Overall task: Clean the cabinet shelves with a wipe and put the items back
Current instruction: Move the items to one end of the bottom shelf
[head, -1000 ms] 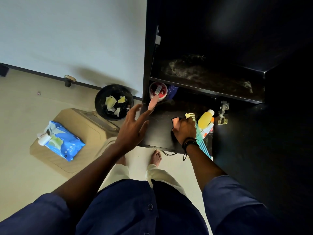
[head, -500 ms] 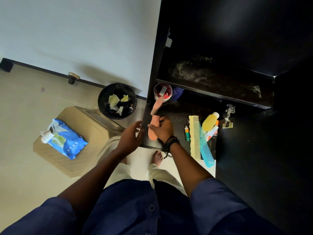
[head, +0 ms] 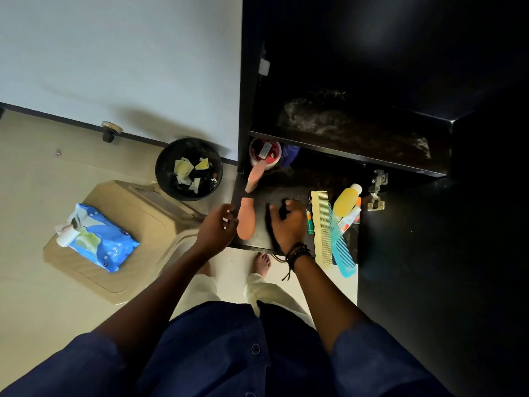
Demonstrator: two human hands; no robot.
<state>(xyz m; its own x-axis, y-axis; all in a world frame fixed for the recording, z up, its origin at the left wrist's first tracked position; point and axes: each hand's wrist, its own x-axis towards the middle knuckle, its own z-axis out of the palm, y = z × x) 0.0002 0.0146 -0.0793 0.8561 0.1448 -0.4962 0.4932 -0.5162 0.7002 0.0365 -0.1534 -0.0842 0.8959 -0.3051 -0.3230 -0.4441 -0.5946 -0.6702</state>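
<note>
The black cabinet [head: 400, 53] is standing open, its lower shelf [head: 294, 190] carrying toiletries; the wipes pack [head: 97, 242] is lying well apart. The right hand [head: 286, 224] is curling round a dark item [head: 283, 207] near the shelf's front edge. The left hand [head: 216, 230] is hovering loosely curled, empty, beside the pink bottle [head: 246, 222] at the front-left corner. Best to be setting items further back, so nothing rolls off.

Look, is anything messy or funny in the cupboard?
Yes. The upper shelf has a pale, smeary patch, like dust or wipe streaks. On the lower shelf, the yellow comb and blue comb lie overlapping and poke out past the front edge, so they might slip off.
</note>
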